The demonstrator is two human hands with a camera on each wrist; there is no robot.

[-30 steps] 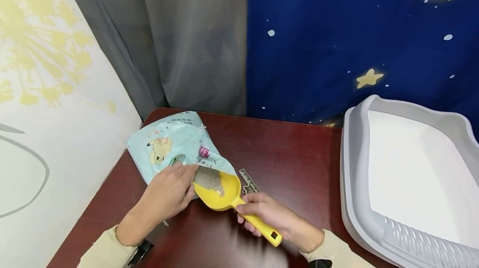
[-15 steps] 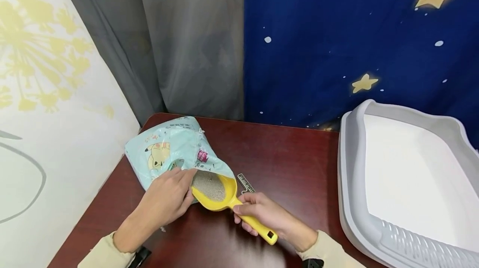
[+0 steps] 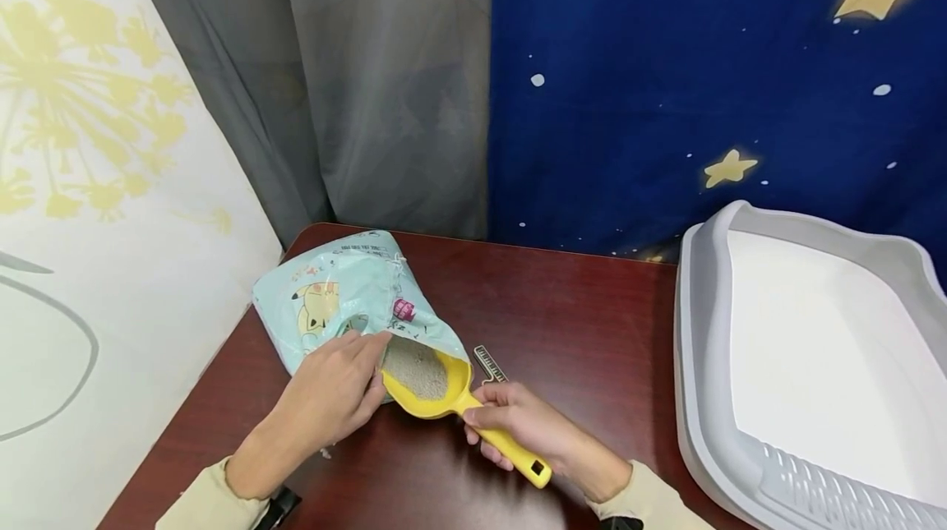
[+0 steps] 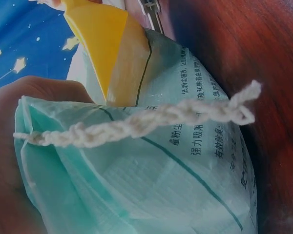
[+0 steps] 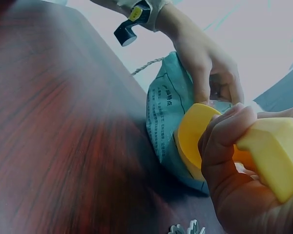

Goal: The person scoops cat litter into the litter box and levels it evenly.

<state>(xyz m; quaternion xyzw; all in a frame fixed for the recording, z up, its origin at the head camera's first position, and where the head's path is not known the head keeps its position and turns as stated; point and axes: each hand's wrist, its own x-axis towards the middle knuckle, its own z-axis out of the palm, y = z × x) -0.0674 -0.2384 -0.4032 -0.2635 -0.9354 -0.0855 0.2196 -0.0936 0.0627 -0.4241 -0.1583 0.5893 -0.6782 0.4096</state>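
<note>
A light teal bag (image 3: 370, 275) with a cartoon figure lies on the table, its mouth facing the front right. My left hand (image 3: 329, 390) pinches the edge of that mouth; in the left wrist view a braided white string (image 4: 151, 119) runs along the bag's edge. My right hand (image 3: 518, 423) grips the handle of a yellow scoop (image 3: 425, 407), whose front part sits inside the bag's mouth. Grey-beige granules (image 3: 420, 366) lie in the scoop's bowl. The scoop's tip is hidden under the bag.
A large grey litter tray (image 3: 703, 382) with a white inside stands on the right of the table. A small metal piece with a ruler-like strip (image 3: 488, 361) lies behind my right hand. The dark red table (image 3: 577, 333) meets a white patterned wall on the left and curtains behind.
The granules have spread to cover more of the scoop's bowl toward the handle. Both hands keep their grips, and the bag stays in nearly the same place.
</note>
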